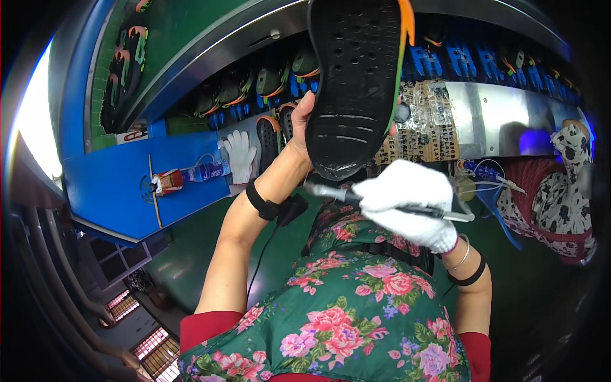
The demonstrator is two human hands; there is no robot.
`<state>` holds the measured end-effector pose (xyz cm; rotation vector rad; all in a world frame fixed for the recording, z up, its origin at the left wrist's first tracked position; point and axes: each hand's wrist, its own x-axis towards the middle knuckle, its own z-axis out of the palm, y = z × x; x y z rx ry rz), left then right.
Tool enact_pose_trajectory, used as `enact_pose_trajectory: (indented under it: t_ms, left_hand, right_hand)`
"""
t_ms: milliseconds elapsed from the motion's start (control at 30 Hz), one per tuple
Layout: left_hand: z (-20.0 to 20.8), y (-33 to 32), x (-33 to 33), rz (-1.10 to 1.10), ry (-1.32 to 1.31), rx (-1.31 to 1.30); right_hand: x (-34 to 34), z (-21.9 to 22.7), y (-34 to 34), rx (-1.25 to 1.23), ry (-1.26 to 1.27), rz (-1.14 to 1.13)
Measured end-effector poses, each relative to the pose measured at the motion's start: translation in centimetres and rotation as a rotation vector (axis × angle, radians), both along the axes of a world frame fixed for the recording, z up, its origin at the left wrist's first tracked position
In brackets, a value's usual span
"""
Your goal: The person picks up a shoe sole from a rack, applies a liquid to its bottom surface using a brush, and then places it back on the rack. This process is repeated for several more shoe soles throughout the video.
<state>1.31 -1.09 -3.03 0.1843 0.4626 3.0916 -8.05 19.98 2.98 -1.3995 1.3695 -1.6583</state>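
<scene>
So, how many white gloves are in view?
2: one white glove is on the right hand, which grips a pen-like tool; the other white glove lies beside the bottle, at left. More could be hidden behind the black sole.

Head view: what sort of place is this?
Most likely a shoe factory: the left hand holds a sole, the gloved right hand a slim tool, and more shoes line up beyond.
</scene>
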Motion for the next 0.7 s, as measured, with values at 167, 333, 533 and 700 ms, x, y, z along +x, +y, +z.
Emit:
enact_pose_trajectory:
  t_ms: [167, 333, 533, 700]
  left_hand:
    - [1.1, -0.9, 1.2, 0.037, -0.435, -0.216]
    - [1.7, -2.4, 1.8, 0.034, -0.492, -0.169]
    - [1.5, -3.2, 2.5, 0.034, -0.406, -0.057]
    - [1.0, -3.1, 2.4, 0.070, -0.459, -0.137]
  right_hand:
    - [-0.8, -0.4, -0.1, -0.054, 0.348, -0.181]
    - [0.5, -0.2, 0.3, -0.119, 0.394, 0.103]
    - [0.5, 0.2, -0.4, -0.076, 0.360, -0.122]
    - [1.2, 0.0, -0.9, -0.003, 0.152, -0.053]
